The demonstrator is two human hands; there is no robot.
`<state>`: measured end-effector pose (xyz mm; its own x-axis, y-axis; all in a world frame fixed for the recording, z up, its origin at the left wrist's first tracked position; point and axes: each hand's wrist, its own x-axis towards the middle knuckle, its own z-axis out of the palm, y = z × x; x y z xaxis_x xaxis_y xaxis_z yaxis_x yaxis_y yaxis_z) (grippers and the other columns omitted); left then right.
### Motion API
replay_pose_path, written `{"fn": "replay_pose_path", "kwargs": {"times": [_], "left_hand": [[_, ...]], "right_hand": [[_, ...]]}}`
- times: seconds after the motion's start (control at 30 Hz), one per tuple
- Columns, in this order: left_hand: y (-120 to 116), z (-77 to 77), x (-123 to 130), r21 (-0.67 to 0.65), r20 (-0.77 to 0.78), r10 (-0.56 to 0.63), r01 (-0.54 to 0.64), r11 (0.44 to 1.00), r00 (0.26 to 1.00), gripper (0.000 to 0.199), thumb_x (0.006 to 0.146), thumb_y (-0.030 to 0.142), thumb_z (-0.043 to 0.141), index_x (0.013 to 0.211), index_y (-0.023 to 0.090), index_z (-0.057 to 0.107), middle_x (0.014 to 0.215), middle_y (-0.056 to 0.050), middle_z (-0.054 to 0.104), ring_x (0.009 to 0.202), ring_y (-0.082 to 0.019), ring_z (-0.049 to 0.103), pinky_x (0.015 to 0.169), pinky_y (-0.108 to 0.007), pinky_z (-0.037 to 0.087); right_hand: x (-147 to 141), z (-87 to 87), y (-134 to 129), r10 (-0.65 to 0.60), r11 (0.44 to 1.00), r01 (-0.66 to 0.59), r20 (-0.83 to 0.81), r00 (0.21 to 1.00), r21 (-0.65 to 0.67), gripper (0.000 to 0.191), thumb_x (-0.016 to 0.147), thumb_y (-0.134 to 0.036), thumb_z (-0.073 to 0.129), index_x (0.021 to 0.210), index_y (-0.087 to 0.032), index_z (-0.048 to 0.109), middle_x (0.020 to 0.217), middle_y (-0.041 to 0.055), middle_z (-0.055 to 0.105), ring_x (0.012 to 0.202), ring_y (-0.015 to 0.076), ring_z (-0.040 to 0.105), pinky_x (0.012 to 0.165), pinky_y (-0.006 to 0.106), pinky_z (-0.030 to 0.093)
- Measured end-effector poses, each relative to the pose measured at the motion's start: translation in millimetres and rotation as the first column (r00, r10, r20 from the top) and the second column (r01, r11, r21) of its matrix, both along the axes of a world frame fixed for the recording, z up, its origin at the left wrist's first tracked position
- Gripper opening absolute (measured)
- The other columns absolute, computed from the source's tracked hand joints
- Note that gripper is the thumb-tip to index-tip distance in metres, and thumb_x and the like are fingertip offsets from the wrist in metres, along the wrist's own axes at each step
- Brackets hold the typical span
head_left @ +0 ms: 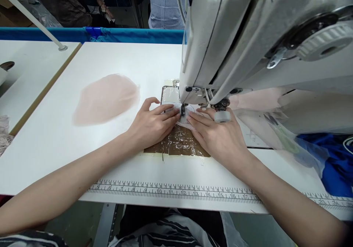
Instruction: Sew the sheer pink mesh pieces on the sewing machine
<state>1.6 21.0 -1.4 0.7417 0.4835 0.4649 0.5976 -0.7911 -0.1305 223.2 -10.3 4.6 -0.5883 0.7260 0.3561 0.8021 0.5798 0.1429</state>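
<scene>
Under the presser foot point(183, 109) of a sewing machine point(209, 45) lies a small sheer, whitish piece of fabric point(186, 122). My left hand point(154, 124) rests flat just left of the foot, fingers stretched out, their tips on the fabric's edge. On the right, my right hand point(217, 129) lies with its fingers extended toward the foot, pressing the fabric down. The needle area is partly hidden by the machine head and my fingertips. Brown tape point(182, 144) covers the table beneath and in front of the fabric.
A pale pink sheer fabric piece point(107, 98) lies on the white table point(116, 63) to the left. More pink fabric point(256, 100), clear plastic point(298, 147) and blue cloth point(331, 166) are at right. A printed ruler point(171, 191) runs along the front edge. People sit beyond the blue barrier point(132, 35).
</scene>
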Motion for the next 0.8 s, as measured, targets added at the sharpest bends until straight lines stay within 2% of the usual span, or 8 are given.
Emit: {"fn": "replay_pose_path", "kwargs": {"times": [0.5,0.6,0.7,0.8], "left_hand": [[1,-1.8,1,-0.008,0.002,0.026,-0.026,1.0,1.0,0.025,0.099,0.017,0.047,0.113,0.021,0.067,0.12,-0.002,0.071,0.111,-0.021,0.067,0.095,-0.045,0.037],[0,-2.9,1,-0.028,0.009,0.029,-0.029,0.999,1.0,0.026,0.098,0.019,0.048,0.116,0.022,0.067,0.121,-0.003,0.07,0.113,-0.022,0.066,0.096,-0.045,0.037],[1,-2.8,-1,-0.06,0.023,0.032,-0.031,0.998,0.999,0.025,0.098,0.027,0.051,0.118,0.024,0.067,0.122,-0.003,0.07,0.115,-0.024,0.064,0.097,-0.047,0.037],[0,1.1,-8,-0.026,0.036,0.108,-0.107,0.994,0.993,0.025,0.096,0.031,0.054,0.115,0.022,0.068,0.117,-0.005,0.072,0.116,-0.029,0.063,0.097,-0.051,0.036]], "right_hand": [[-1,0.2,1,-0.007,1.0,0.007,0.017,1.0,-0.006,0.026,0.098,-0.022,0.05,0.115,-0.016,0.07,0.099,0.0062,0.077,0.103,0.0233,0.064,0.099,0.04,0.031],[0,2.5,1,-0.017,0.999,0.017,0.003,1.0,-0.027,0.033,0.1,-0.034,0.047,0.117,-0.015,0.069,0.102,0.0086,0.077,0.1,0.0239,0.064,0.099,0.042,0.031],[1,6.0,1,-0.052,0.997,0.051,-0.017,0.999,-0.06,0.044,0.1,-0.049,0.044,0.109,-0.017,0.073,0.105,0.0104,0.075,0.102,0.0261,0.062,0.097,0.044,0.033],[2,11.4,-1,-0.034,0.998,0.032,-0.054,0.998,-0.048,0.045,0.1,-0.047,0.043,0.094,-0.018,0.076,0.09,0.0084,0.077,0.099,0.0259,0.063,0.093,0.042,0.035]]}}
